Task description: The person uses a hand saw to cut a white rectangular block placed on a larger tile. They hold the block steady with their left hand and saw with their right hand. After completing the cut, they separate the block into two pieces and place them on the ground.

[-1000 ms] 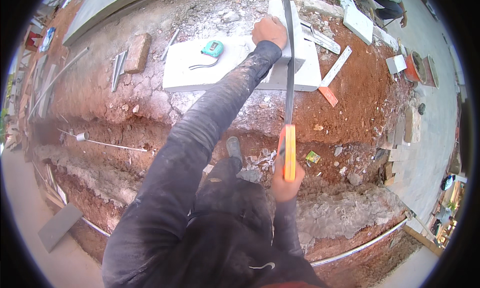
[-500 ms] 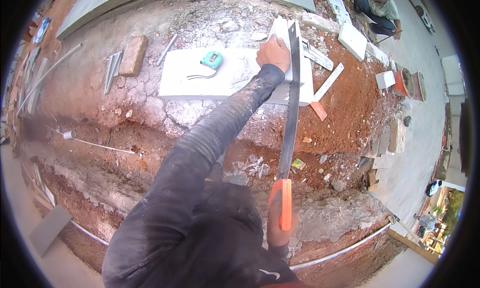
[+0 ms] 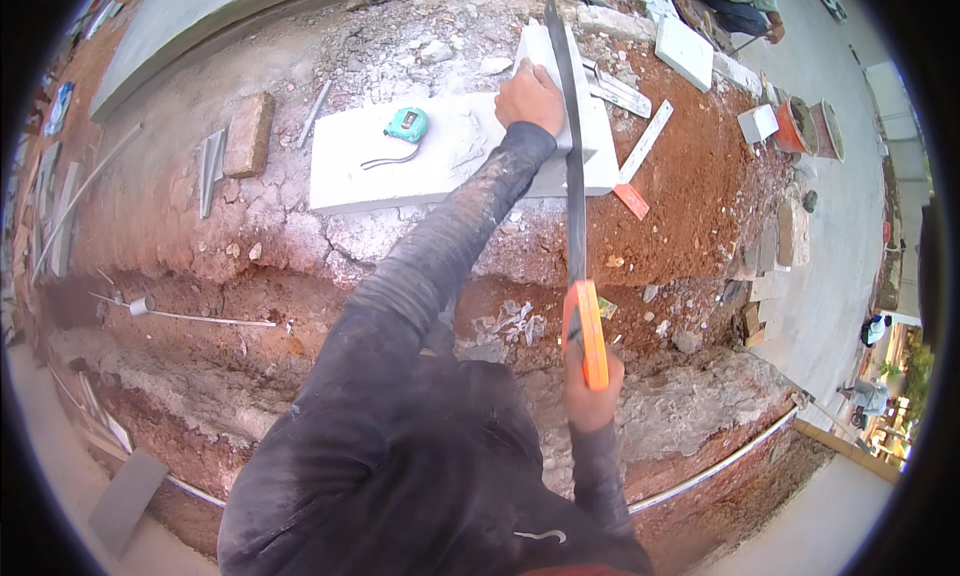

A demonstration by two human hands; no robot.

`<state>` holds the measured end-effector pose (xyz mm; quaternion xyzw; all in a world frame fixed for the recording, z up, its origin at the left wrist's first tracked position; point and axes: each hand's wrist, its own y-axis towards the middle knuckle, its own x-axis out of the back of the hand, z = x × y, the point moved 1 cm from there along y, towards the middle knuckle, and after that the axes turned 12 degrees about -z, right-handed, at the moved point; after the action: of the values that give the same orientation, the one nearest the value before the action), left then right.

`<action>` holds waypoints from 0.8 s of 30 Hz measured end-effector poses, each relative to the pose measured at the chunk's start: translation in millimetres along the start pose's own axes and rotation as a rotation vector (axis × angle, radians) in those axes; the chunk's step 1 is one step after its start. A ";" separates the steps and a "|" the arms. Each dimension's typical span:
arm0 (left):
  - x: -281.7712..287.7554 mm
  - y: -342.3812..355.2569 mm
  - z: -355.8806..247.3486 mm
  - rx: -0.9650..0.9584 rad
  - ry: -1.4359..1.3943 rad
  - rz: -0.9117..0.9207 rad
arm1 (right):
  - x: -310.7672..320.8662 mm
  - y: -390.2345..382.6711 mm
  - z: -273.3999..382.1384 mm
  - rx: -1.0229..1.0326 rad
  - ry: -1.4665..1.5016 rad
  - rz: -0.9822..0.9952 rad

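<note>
My right hand [image 3: 594,388] is closed round the orange handle of a long hand saw [image 3: 575,201]. The blade points away from me and lies against a white block [image 3: 536,42]. My left hand [image 3: 530,98] grips that block from above, just left of the blade, with the fingers bent over it. Beneath it, a larger white slab-like block [image 3: 345,161] lies flat on the rubble. On the slab's left part rests a teal tape measure [image 3: 407,125], its strap trailing toward me. How deep the blade sits in the block I cannot tell.
Right of the slab lie a white straight strip [image 3: 646,141] with an orange end and a metal tool [image 3: 620,94]. A brick [image 3: 248,136] is at the left. Buckets [image 3: 797,126] stand at the right. A trench [image 3: 250,286] runs before me. Another person [image 3: 735,6] crouches far right.
My right hand has pushed the saw forward, away from me, so its tip reaches farther past the block. My left hand keeps its grip on the block. The whole view has shifted slightly.
</note>
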<state>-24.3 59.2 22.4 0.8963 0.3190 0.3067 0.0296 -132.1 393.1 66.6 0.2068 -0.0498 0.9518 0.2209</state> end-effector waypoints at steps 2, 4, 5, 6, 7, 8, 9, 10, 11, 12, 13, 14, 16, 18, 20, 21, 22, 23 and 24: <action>5.3 10.1 -0.6 0.027 0.034 0.054 | -26.5 45.5 14.3 -0.058 0.019 0.054; 2.6 12.6 4.8 0.021 0.023 0.029 | -28.1 48.1 11.0 -0.023 0.018 0.027; 0.5 6.9 7.0 0.014 0.025 0.031 | -25.6 45.0 8.0 -0.007 0.016 0.014; 2.6 1.7 7.4 0.005 0.028 0.035 | -15.4 27.3 2.8 -0.033 0.012 0.020; 3.8 2.5 3.7 -0.008 0.021 0.026 | -2.5 2.9 -2.2 -0.042 0.010 0.025; 0.3 -2.3 0.0 -0.035 0.012 0.026 | 8.0 -26.2 -9.9 -0.037 -0.004 -0.008; 1.1 -6.5 0.1 -0.052 0.010 0.018 | 12.0 -44.7 -9.4 0.006 -0.019 -0.082; 1.9 -9.1 -0.6 -0.068 0.007 0.010 | 7.9 -37.5 -15.0 0.017 -0.016 -0.062; 1.7 -6.4 -4.0 -0.062 0.020 0.007 | 0.4 -21.3 -18.7 0.028 -0.014 -0.042; 1.5 -7.6 -4.6 -0.069 0.039 0.033 | -6.3 -11.8 -19.9 0.008 -0.021 -0.027; 2.1 -3.3 -3.2 -0.075 0.064 0.047 | -22.1 12.5 -15.4 -0.002 -0.008 -0.002; 2.5 5.1 -2.7 -0.085 0.082 0.045 | -36.0 35.4 -11.3 0.005 0.012 0.023; 0.6 12.1 -0.3 -0.073 0.128 0.069 | -42.9 41.4 -19.0 0.079 0.043 -0.044; -0.2 4.7 -6.4 -0.030 0.137 0.063 | -41.3 40.1 -26.2 0.112 0.061 -0.083; -6.4 6.6 -7.2 0.035 0.098 0.135 | -36.3 40.1 -30.7 0.106 0.073 -0.084; -19.3 17.8 2.5 0.056 0.080 0.147 | -39.2 41.9 -32.5 0.140 0.080 -0.078; -25.0 19.6 7.5 0.080 0.067 0.172 | -42.9 44.2 -39.3 0.160 0.081 -0.074; -30.2 22.7 13.0 0.111 0.070 0.179 | -45.4 45.3 -44.0 0.180 0.082 -0.068; -34.2 23.3 11.8 0.139 0.071 0.194 | -48.8 44.8 -49.2 0.162 0.118 -0.086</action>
<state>-25.5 22.2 0.4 0.9114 0.2523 0.3166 -0.0737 -130.3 342.6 1.5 0.1694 0.0495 0.9529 0.2468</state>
